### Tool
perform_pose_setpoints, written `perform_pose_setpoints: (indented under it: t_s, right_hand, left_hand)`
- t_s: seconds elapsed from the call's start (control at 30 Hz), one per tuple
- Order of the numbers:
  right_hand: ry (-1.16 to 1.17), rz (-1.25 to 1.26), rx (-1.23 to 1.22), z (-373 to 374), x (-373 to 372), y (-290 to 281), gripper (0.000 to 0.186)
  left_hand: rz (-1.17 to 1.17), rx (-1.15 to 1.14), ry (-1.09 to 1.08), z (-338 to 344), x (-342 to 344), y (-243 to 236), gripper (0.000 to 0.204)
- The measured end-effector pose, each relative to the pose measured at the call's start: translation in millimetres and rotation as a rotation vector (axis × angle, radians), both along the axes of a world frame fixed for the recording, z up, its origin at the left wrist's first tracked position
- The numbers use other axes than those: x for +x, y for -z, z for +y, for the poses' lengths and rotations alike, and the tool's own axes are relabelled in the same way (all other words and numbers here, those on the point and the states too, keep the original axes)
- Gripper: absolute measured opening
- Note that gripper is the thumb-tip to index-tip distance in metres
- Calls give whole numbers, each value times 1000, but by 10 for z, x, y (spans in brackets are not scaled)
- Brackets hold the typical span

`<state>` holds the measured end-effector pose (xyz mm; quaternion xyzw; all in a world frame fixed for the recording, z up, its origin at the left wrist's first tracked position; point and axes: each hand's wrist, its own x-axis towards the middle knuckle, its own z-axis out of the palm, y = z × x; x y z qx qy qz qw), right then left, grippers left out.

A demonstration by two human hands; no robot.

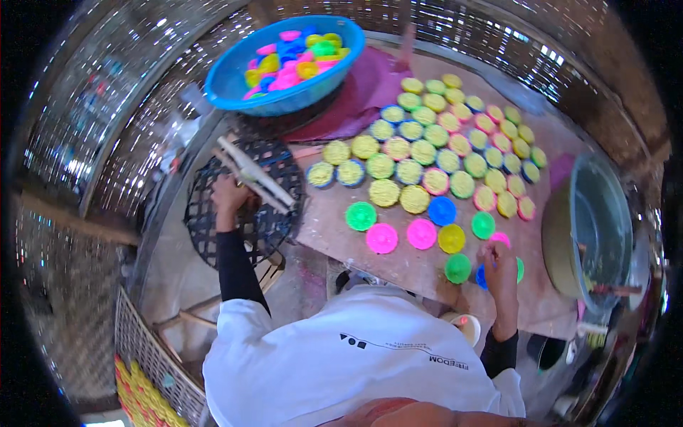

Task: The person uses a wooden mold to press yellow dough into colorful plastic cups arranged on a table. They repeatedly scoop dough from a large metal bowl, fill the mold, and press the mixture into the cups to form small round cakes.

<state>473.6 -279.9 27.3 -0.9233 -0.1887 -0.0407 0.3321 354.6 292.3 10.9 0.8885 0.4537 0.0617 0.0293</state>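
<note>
My left hand (229,192) is closed at the black woven lattice mat (213,235), against two pale wooden bars (267,185); what its fingers hold is unclear. Over the pink board (334,235) at the right, my right hand (499,263) has curled fingers just above small plastic molds, beside a pink one (500,239) and a blue one (481,277); whatever is in its fingers is hidden. Green, pink, blue and yellow molds (442,211) form loose rows near me. Behind them stand several colored molds (422,151) filled with pale yellow crumbly material.
A blue basin (226,92) of colored molds is at the back left on purple cloth (377,85). A large tub (562,235) stands at the right edge, a stick across its rim. Woven bamboo walls (121,142) surround the table. A wicker rack (149,341) is low at left.
</note>
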Motion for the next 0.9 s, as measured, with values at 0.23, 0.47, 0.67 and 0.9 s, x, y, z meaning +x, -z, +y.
perform_pose_setpoints:
  t_s: [0.23, 0.47, 0.67, 0.9]
  right_hand:
    - [-215, -40, 79, 584, 47, -476, 14]
    - [-591, -244, 455, 1442, 34, -1336, 24]
    - [-595, -222, 189, 996, 215, -1258, 28]
    - [-290, 196, 1179, 852, 770, -1567, 29]
  left_hand:
    - [-791, 3, 181, -324, -197, -19, 40]
    - [-1023, -348, 799, -1749, 183, -485, 43]
    - [-822, 200, 1288, -2576, 694, -745, 52]
    - [-484, 247, 1603, -3199, 1129, -1490, 28]
